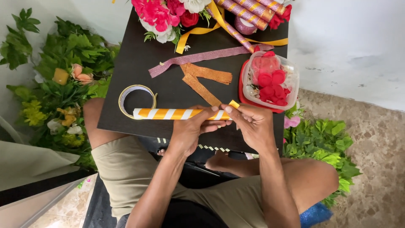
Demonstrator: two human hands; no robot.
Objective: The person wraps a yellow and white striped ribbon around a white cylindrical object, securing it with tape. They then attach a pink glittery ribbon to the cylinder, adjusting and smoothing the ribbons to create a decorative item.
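while the person sits cross-legged on the floor, both hands work at the right end of an orange-and-white striped tube (168,114), which lies crosswise over the near edge of a small dark desk (139,67). left hand (190,128) is clamped round the tube from below, fingers curled over it. right hand (249,120) pinches the tube's end w/ thumb and fingertips, closed on a bit of orange ribbon (234,103) sticking up there. roll of clear tape (137,99) sits just behind the tube's left end, touching or nearly so. orange glitter strips (204,82) lie mid-desk, a pink glitter strip (202,57) beyond them. clear tub of red petals (270,80) stands at the desk's right edge on a red lid. far edge: pink & white flowers (162,17), purple-gold wrapped tubes (249,10). green foliage (63,63) lies on the floor at left, more at right.
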